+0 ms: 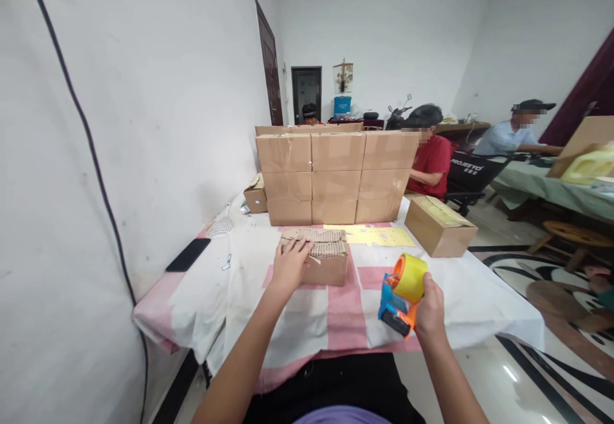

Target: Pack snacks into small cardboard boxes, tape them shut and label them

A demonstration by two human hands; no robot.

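A small cardboard box point(326, 272) sits before me on the cloth-covered table, with corrugated, perforated-looking cardboard on its top. My left hand point(291, 263) lies over the box's left top edge, fingers spread and holding nothing. Off to the right, my right hand point(430, 306) grips a tape dispenser point(394, 309) in blue and orange, raised over the table's front part. A thick roll of yellow tape point(412, 278) is mounted on it. The dispenser's handle is partly hidden by my fingers.
Stacked cardboard boxes point(336, 178) form a wall at the table's back. Another box point(439, 229) stands at the right edge, a smaller one point(256, 199) at back left. A yellow sheet point(378, 236) and a black phone-like slab point(188, 255) lie on the table. Two people sit beyond.
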